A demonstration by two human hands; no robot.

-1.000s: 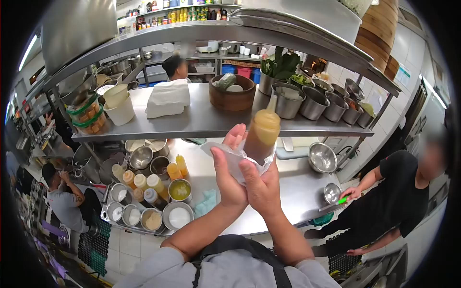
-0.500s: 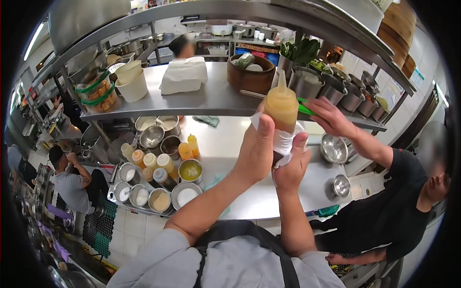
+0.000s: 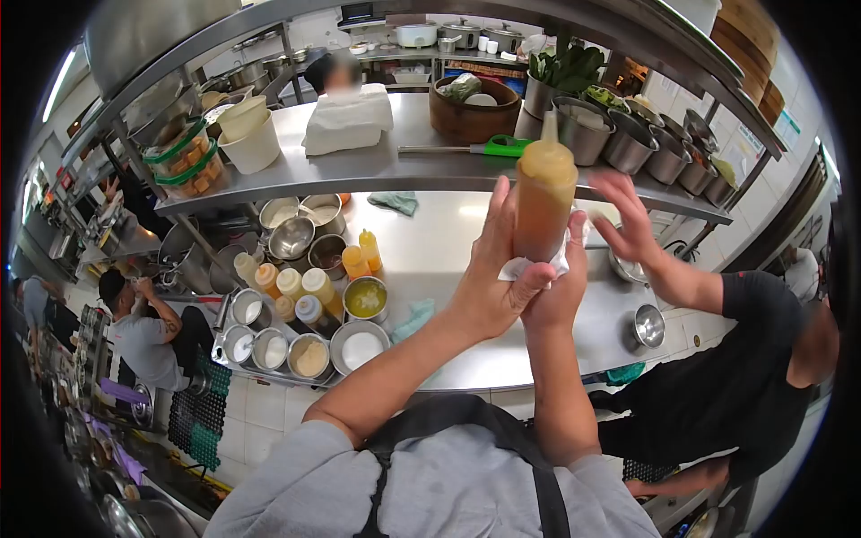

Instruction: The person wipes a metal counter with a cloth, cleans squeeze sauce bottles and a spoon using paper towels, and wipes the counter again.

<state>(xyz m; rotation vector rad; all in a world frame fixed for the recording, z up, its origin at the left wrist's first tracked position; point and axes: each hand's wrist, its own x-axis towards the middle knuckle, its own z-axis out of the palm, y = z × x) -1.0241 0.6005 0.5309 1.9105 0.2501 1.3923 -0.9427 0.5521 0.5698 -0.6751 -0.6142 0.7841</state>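
In front of me, between both my hands, a squeeze bottle (image 3: 544,206) with amber-brown sauce stands nearly upright, its pale nozzle pointing up. My left hand (image 3: 493,278) is closed against its left side, fingers running up behind it and thumb across the base. My right hand (image 3: 554,305) wraps the lower right side and base. A crumpled white wipe (image 3: 536,266) is pressed between my hands and the bottle's lower part; part of it is hidden. Just right of the bottle hovers a co-worker's blurred hand (image 3: 628,229), apart from it.
Left on the steel counter (image 3: 466,359) stand several squeeze bottles (image 3: 316,285) and metal tubs (image 3: 359,346). Overhead, the shelf (image 3: 377,170) carries a long green-handled tool (image 3: 507,146), folded white cloths (image 3: 345,125), a round wooden container (image 3: 475,112) and steel pots (image 3: 628,143). A co-worker (image 3: 717,386) stands at right.
The bottle has shifted right and slightly down, with my hands turning around it. The green-handled tool, previously by the co-worker's hand, now lies on the shelf, and that hand is off it.
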